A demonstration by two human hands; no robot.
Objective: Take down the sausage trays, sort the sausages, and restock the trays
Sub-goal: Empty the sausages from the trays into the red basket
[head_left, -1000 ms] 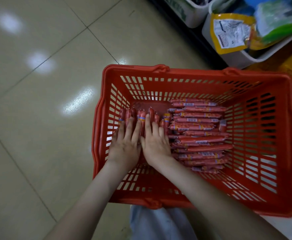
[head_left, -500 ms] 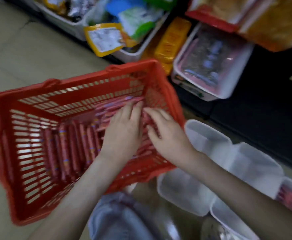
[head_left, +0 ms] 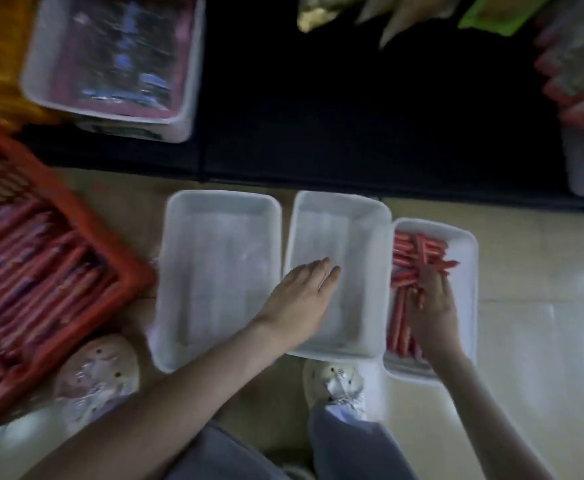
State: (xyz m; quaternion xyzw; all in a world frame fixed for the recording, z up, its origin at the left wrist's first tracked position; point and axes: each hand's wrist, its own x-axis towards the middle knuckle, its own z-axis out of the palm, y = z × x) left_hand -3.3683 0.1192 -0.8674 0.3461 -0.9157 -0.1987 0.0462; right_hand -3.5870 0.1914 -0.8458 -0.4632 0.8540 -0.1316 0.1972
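Three white trays stand side by side on the floor. The left tray (head_left: 221, 271) and the middle tray (head_left: 339, 230) hold nothing. My left hand (head_left: 301, 299) reaches over the middle tray with straight fingers, holding nothing. The right tray (head_left: 465, 271) holds red sausages (head_left: 401, 261). My right hand (head_left: 430, 306) is inside it, fingers curled round a small bundle of sausages that sticks out past my fingertips. A red basket (head_left: 110, 251) at the left is packed with more sausages (head_left: 30, 271). The picture is blurred.
A dark bottom shelf (head_left: 352, 116) runs along the top. On it a white bin (head_left: 186, 81) of packets stands at the upper left, with more packets at the upper right. My two shoes (head_left: 96, 372) sit just before the trays on the tiled floor.
The view has swung right from the basket to the trays. Both hands left the basket: the left now hovers over the middle tray, and the right is in the right tray on sausages.
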